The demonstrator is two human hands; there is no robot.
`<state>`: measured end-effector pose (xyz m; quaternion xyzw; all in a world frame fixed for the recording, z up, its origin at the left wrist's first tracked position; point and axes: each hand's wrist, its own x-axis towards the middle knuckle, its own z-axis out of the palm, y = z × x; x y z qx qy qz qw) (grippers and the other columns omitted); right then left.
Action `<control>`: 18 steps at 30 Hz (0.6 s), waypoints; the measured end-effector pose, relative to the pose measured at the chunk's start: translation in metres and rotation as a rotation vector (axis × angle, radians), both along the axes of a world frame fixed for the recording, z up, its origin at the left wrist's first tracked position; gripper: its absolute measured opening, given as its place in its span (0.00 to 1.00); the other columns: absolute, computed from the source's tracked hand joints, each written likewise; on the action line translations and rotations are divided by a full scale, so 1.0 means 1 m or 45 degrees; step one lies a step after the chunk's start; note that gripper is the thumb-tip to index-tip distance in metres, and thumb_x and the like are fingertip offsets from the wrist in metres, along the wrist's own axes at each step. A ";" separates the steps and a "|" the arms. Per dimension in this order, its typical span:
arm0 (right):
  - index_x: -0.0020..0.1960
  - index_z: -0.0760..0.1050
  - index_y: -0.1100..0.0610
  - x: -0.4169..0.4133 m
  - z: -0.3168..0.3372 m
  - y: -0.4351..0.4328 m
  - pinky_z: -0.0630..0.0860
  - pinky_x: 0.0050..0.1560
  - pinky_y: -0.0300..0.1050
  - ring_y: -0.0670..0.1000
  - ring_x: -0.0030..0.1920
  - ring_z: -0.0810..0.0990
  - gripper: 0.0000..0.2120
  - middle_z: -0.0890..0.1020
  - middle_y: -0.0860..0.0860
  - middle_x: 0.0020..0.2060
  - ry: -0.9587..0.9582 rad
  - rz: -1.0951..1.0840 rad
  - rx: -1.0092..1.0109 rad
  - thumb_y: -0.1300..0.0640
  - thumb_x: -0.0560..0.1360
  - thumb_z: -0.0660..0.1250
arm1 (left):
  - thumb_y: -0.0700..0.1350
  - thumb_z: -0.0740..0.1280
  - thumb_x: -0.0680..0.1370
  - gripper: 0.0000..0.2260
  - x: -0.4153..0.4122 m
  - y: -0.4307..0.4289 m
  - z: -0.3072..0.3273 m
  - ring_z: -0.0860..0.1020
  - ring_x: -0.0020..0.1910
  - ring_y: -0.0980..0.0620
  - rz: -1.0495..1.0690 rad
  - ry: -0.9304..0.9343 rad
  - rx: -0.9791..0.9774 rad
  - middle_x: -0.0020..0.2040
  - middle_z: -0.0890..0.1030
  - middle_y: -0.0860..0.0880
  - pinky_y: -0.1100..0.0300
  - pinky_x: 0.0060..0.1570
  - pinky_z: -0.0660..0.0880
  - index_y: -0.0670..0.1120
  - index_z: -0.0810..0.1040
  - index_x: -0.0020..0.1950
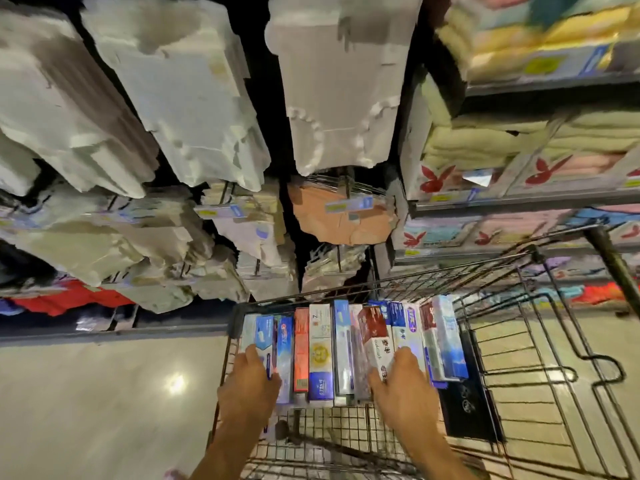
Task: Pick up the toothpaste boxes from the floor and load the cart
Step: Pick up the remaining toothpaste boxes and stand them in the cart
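Note:
A row of several toothpaste boxes (320, 355) stands side by side at the far end of the black wire cart (540, 344). My left hand (251, 379) grips the leftmost blue-and-white boxes (258, 332) at their near end. My right hand (403, 379) holds a red-and-white box (375, 337) that lies tilted on top of the row, fingers curled over its near end. Further blue and white boxes (445, 337) stand to the right of that hand.
Store shelves rise just beyond the cart: hanging packs of pale textiles (194, 98) on the left, boxed towels with red rabbit logos (485, 174) on the right. The shiny beige floor (104, 393) spreads to the left. The cart's near mesh floor (346, 441) is bare.

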<state>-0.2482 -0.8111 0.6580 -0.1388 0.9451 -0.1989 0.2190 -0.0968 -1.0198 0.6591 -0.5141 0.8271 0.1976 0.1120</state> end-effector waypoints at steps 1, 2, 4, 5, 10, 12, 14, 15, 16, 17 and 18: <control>0.49 0.60 0.47 -0.003 -0.014 -0.005 0.72 0.32 0.43 0.43 0.35 0.76 0.19 0.75 0.45 0.38 -0.011 -0.037 -0.010 0.35 0.78 0.64 | 0.57 0.68 0.77 0.21 -0.004 -0.006 -0.016 0.77 0.47 0.56 -0.001 0.000 -0.003 0.58 0.75 0.53 0.58 0.43 0.76 0.53 0.63 0.64; 0.49 0.60 0.47 -0.006 -0.029 -0.010 0.71 0.32 0.44 0.43 0.35 0.76 0.20 0.76 0.45 0.37 -0.019 -0.071 -0.020 0.33 0.77 0.63 | 0.57 0.68 0.77 0.20 -0.007 -0.013 -0.029 0.78 0.48 0.55 -0.005 -0.002 -0.009 0.57 0.76 0.53 0.57 0.43 0.76 0.53 0.64 0.63; 0.48 0.59 0.46 -0.009 -0.059 -0.018 0.70 0.31 0.45 0.43 0.35 0.76 0.20 0.76 0.44 0.37 -0.016 -0.125 -0.014 0.33 0.76 0.64 | 0.55 0.68 0.77 0.20 -0.014 -0.026 -0.057 0.80 0.49 0.52 -0.016 -0.017 -0.019 0.57 0.76 0.52 0.57 0.41 0.73 0.52 0.63 0.63; 0.48 0.59 0.47 -0.010 -0.073 -0.022 0.71 0.31 0.45 0.43 0.35 0.75 0.20 0.76 0.44 0.37 0.010 -0.132 -0.016 0.34 0.76 0.64 | 0.54 0.68 0.77 0.20 -0.017 -0.031 -0.070 0.80 0.50 0.50 -0.012 -0.023 -0.013 0.57 0.76 0.51 0.56 0.41 0.71 0.51 0.63 0.64; 0.49 0.60 0.47 -0.012 -0.121 -0.039 0.75 0.34 0.47 0.45 0.37 0.76 0.18 0.74 0.43 0.39 0.086 -0.144 -0.033 0.36 0.78 0.64 | 0.55 0.68 0.76 0.22 -0.016 -0.048 -0.121 0.80 0.51 0.46 -0.011 -0.103 -0.046 0.55 0.75 0.48 0.52 0.42 0.75 0.51 0.63 0.64; 0.50 0.62 0.48 -0.012 -0.132 -0.044 0.75 0.34 0.48 0.46 0.38 0.76 0.18 0.73 0.44 0.40 0.075 -0.160 -0.038 0.37 0.78 0.65 | 0.57 0.68 0.77 0.22 -0.011 -0.049 -0.135 0.80 0.52 0.45 -0.010 -0.106 -0.067 0.55 0.74 0.48 0.50 0.40 0.74 0.50 0.63 0.64; 0.52 0.64 0.50 -0.011 -0.140 -0.049 0.74 0.33 0.46 0.46 0.38 0.76 0.18 0.73 0.45 0.41 0.109 -0.156 -0.038 0.37 0.78 0.64 | 0.58 0.67 0.77 0.23 -0.008 -0.051 -0.144 0.80 0.52 0.43 -0.006 -0.081 -0.093 0.56 0.74 0.46 0.49 0.39 0.73 0.49 0.64 0.65; 0.52 0.64 0.50 -0.011 -0.141 -0.052 0.74 0.34 0.46 0.47 0.39 0.76 0.19 0.73 0.45 0.42 0.128 -0.149 -0.044 0.36 0.78 0.64 | 0.59 0.67 0.77 0.23 -0.007 -0.052 -0.146 0.80 0.51 0.43 -0.001 -0.064 -0.107 0.56 0.74 0.46 0.49 0.39 0.74 0.49 0.64 0.64; 0.53 0.65 0.50 -0.010 -0.142 -0.055 0.75 0.35 0.47 0.48 0.41 0.76 0.19 0.73 0.45 0.43 0.148 -0.127 -0.046 0.35 0.79 0.63 | 0.60 0.67 0.77 0.23 -0.007 -0.054 -0.149 0.80 0.51 0.42 0.005 -0.051 -0.122 0.56 0.74 0.46 0.49 0.38 0.74 0.49 0.64 0.64; 0.53 0.65 0.50 -0.009 -0.142 -0.057 0.77 0.36 0.49 0.48 0.42 0.75 0.19 0.72 0.45 0.44 0.162 -0.098 -0.045 0.35 0.79 0.62 | 0.60 0.67 0.77 0.24 -0.007 -0.055 -0.149 0.80 0.50 0.43 0.011 -0.049 -0.126 0.56 0.74 0.46 0.49 0.38 0.74 0.49 0.64 0.64; 0.54 0.65 0.51 -0.007 -0.141 -0.059 0.78 0.37 0.51 0.48 0.43 0.75 0.19 0.72 0.45 0.44 0.167 -0.076 -0.039 0.36 0.79 0.61 | 0.60 0.67 0.76 0.24 -0.008 -0.056 -0.147 0.80 0.50 0.43 0.015 -0.052 -0.124 0.56 0.73 0.46 0.49 0.38 0.75 0.49 0.64 0.64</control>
